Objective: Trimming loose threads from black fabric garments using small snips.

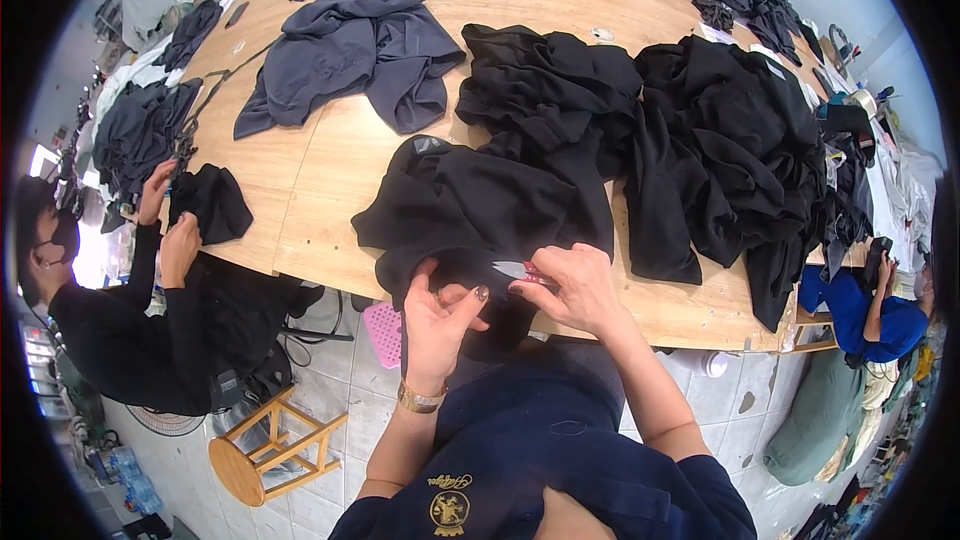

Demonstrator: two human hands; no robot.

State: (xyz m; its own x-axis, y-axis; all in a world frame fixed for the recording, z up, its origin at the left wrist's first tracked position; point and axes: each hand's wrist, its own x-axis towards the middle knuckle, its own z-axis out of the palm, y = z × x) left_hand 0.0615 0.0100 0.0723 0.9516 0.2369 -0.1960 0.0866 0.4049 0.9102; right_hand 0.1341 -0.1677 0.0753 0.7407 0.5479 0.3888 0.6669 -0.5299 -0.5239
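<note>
A black garment point(470, 195) lies bunched at the table's near edge, its front part hanging down over the edge toward my lap. My left hand point(437, 330) is closed on this hanging part, fingers partly behind the cloth and thumb bent across. My right hand point(578, 285) is closed round a pair of thread snips point(512, 268) with red handles. Their pale metal blades point left, just above the cloth and a little right of my left fingertips. Whether the blades touch a thread is too small to tell.
Black garments point(725, 150) are heaped to the right, and a dark grey garment point(350, 55) lies far left on the wooden table point(330, 175). At left a co-worker point(130, 310) handles black cloth; another person in blue point(870, 310) sits right. A wooden stool point(240, 465) stands lower left.
</note>
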